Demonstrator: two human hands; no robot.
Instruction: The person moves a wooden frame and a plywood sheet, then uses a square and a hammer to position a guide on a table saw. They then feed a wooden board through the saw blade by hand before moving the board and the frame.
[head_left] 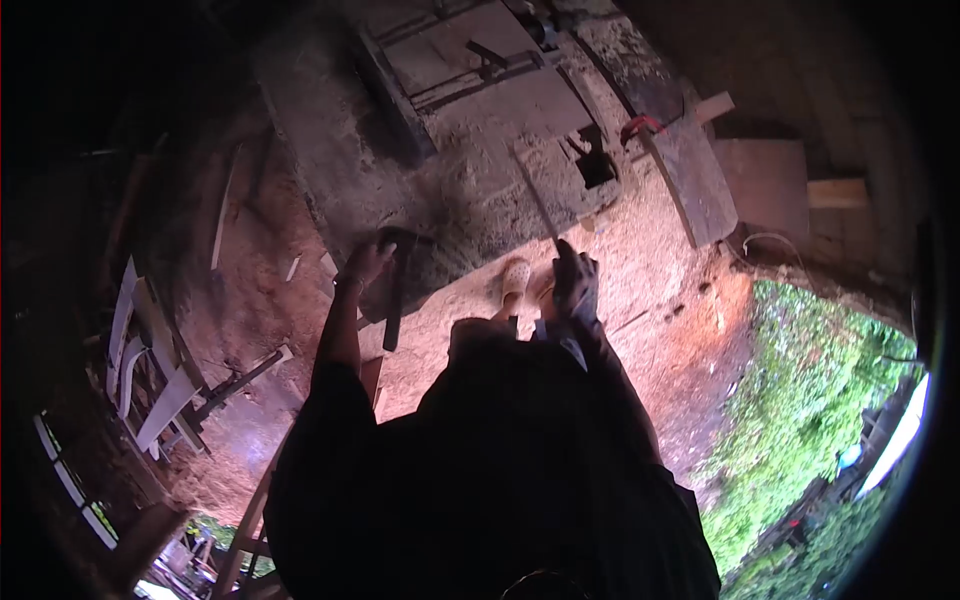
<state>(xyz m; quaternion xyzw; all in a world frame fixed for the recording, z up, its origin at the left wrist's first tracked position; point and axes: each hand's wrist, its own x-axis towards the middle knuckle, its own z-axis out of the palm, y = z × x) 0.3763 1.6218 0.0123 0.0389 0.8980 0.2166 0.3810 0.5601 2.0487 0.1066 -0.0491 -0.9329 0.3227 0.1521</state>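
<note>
My left hand (368, 264) is at the near left edge of a large worn work table (470, 215), fingers bent against a dark angled piece (397, 295). That piece juts over the table edge towards me; its exact kind is hard to make out in the shadow. My right hand (574, 280) is closed around the near end of a long, narrow, straight tool (535, 195). Its thin length points away from me across the dusty table top, and its handle is hidden in my fist. Between my hands, below the table edge, a light perforated clog (515, 280) shows on my foot.
A dark beam (395, 100) and a flat board (500, 95) lie on the table, near a square hole (596, 168). A wooden block (692, 185) stands to the right. Cut boards (165, 405) lean at left. Sawdust covers the ground (640, 290); green plants (800, 380) grow beyond.
</note>
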